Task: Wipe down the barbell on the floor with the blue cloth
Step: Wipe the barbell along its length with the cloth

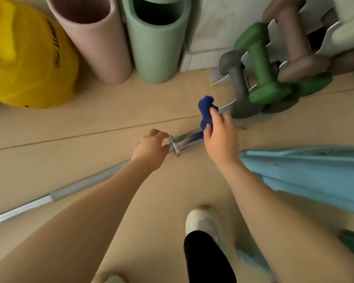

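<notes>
The barbell (86,181) lies slanting across the floor (114,111). The left hand (150,149), fingers loosely curled, steadies it by the shiny collar. The right hand (220,137) grips the blue cloth (205,110) bunched on the sleeve. It should squeeze snugly and rub all around.

Home gym corner, dumbbell rack (274,78), rolled mats (155,48), barbell (80,186) on floor

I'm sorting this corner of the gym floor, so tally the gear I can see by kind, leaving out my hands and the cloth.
Barbell: 1
Upright foam rollers: 2, pink and green
Yellow bag: 1
Light blue mat: 1
Dumbbells on the rack: at least 4, green, grey, mauve, pale; more are partly hidden
Total: at least 9
</notes>
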The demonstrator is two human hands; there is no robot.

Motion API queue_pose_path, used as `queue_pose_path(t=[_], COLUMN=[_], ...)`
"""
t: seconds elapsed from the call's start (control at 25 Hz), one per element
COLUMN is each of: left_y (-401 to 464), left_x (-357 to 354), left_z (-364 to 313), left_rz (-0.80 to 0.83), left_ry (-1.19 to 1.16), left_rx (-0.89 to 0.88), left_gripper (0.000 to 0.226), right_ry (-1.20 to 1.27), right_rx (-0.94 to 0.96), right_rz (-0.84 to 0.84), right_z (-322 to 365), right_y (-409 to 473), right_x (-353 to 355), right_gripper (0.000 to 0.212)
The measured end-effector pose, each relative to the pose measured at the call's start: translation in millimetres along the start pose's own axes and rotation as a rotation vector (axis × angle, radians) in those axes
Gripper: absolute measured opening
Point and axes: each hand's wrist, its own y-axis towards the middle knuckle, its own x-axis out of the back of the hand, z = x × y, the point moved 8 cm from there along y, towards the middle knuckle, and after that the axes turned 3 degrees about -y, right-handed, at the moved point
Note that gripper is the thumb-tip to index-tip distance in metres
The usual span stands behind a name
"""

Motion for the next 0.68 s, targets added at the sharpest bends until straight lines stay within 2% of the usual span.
queue_pose_path(t=[0.04, 0.12, 0.2, 0.28, 0.44, 0.56, 0.64, 0.68], left_y=[12, 27, 34, 30, 19, 19, 16, 15], left_x=[-11, -33, -40, -38, -33, -32, -32, -33], left_z=[2, 3, 0, -3, -5, -1, -2, -4], left_rz=[0.016, 0.042, -0.003, -0.056, -0.049, -0.046, -0.060, -0.064], left_ry=[0.032, 0.094, 0.157, 0.199, 0.180, 0.114, 0.124, 0.130], left_rx=[0.001, 0.001, -0.009, 0.005, 0.076, 0.132, 0.138, 0.145], left_gripper=[0.042, 0.051, 0.053, 0.055, 0.057, 0.058, 0.051, 0.047], right_ry=[-0.111, -0.240, -0.206, -0.159, -0.199, -0.211, -0.260, -0.267], right_rx=[0.109, 0.231, 0.247, 0.245, 0.442, 0.540, 0.432, 0.274], right_rz=[0.001, 0.161, 0.326, 0.373, 0.263, 0.386, 0.309, 0.250], right_z=[5, 12, 14, 20, 34, 22, -4, -23], right_y=[5, 2, -9, -18, -21, -19, -4, 8], right_x=[-11, -50, -84, -92, -84, -92, -88, -82], right_gripper=[0.045, 0.046, 0.047, 0.045, 0.044, 0.051, 0.052, 0.050])
